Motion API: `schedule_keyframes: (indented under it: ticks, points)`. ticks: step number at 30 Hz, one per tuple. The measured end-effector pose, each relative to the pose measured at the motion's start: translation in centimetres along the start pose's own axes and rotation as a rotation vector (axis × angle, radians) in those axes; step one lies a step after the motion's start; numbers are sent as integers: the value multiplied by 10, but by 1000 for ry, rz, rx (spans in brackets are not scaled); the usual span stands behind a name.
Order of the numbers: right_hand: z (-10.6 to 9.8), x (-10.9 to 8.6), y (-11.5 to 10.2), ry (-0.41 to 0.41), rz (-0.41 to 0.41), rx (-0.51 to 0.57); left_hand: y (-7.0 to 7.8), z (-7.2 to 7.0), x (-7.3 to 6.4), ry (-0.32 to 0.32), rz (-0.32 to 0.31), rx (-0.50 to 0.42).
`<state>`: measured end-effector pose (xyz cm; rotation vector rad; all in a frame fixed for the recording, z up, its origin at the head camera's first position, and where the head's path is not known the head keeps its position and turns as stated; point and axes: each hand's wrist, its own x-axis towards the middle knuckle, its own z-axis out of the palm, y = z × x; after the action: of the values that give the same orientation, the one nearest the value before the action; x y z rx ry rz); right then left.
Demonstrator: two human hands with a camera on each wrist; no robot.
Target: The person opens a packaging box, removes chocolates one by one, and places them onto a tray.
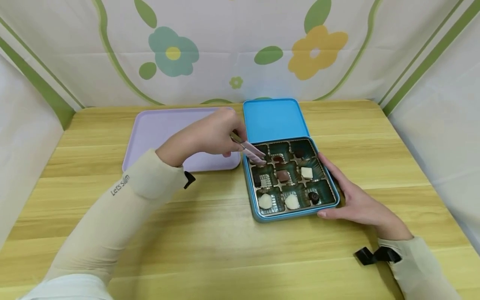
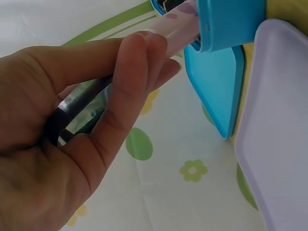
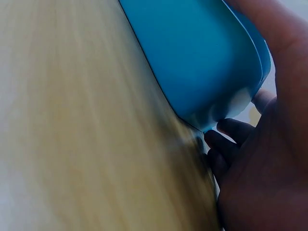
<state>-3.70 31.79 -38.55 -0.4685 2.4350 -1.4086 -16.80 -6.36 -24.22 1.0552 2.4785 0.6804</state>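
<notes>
My left hand grips a pair of tongs with pink tips and metal arms. The tips reach down into the back-left compartment of a blue tin; I cannot tell whether they hold a chocolate. In the left wrist view, thumb and fingers pinch the tongs near the pink ends. A gold divided insert in the tin carries several chocolates, among them a square white one, a brown one and a dark round one. My right hand holds the tin's front right corner, thumb in front, fingers along the side.
Behind the tin lies its light-blue lid, opened back. A lilac tray is on the wooden table to the left, partly under my left hand. A flower-patterned cloth hangs along the back edge.
</notes>
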Motion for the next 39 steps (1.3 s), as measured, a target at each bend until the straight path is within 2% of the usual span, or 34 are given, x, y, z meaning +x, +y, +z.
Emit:
schedule_keyframes:
  ticks: [6,10,13,16,19,23,25,28,31,39]
  points:
    - [-2,-2,-4,-1,-2,-1,-18,8,-11,58,-117,-175]
    - [-4,-4,-6,15,-8,0,-24,11,-14,97,-117,-271]
    - [-4,-5,-5,18,-13,1,-23,12,-14,100,-110,-292]
    - [-3,-5,-3,14,-10,-3,-20,7,-16,78,-112,-247]
    - [-4,-5,-4,8,-8,-9,-10,-2,-16,52,-84,-115]
    - [-6,-6,-7,12,-4,-5,8,-11,-10,36,-3,90]
    - [-5,-6,-8,15,-2,3,14,-12,-5,16,9,141]
    - [-3,-5,-8,13,0,15,18,-9,1,-31,-11,157]
    - [-1,-2,-6,2,-6,21,15,-6,4,-57,-45,116]
    - [-1,-1,-5,1,-32,24,3,-2,4,-19,-17,67]
